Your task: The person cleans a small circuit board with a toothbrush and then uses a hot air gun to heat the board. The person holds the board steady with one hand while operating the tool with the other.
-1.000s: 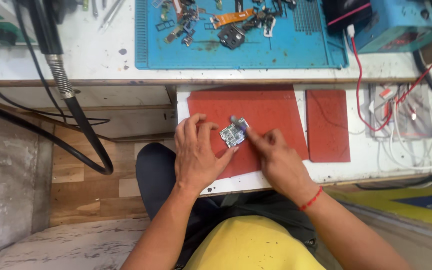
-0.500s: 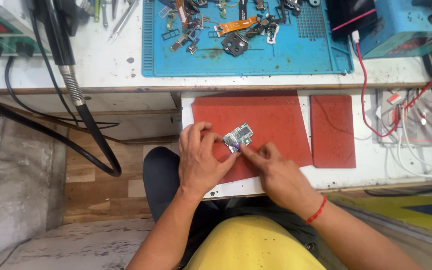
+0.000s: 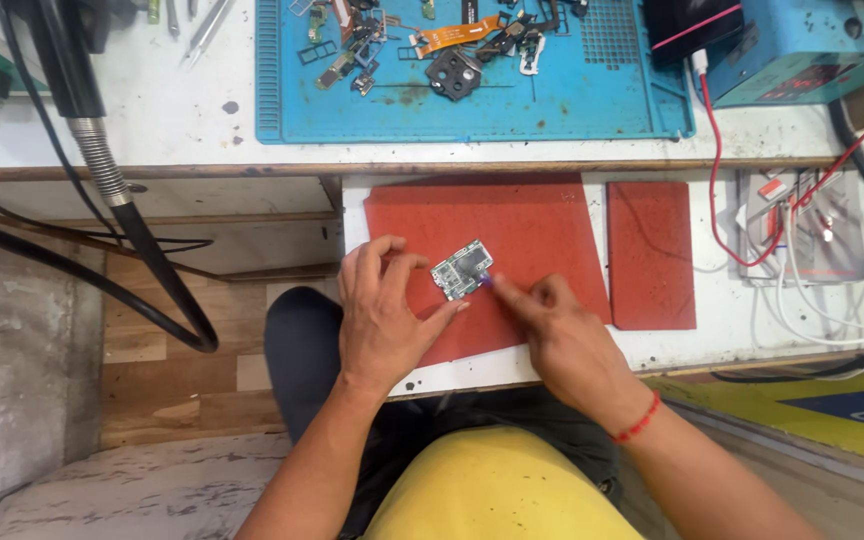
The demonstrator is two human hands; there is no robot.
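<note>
A: What changed around the circuit board (image 3: 463,270)?
B: It has stayed on the red mat (image 3: 512,215). Left hand (image 3: 384,310) keeps its grip around it; right hand (image 3: 552,325) still pinches something small at its right edge.

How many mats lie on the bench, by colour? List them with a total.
Red mats: 2, the large red mat under the circuit board, and the small red mat
Blue mats: 1, the blue mat
Total: 3

Matt red mat (image 3: 512,225), scuffed white tabletop (image 3: 202,110)
</note>
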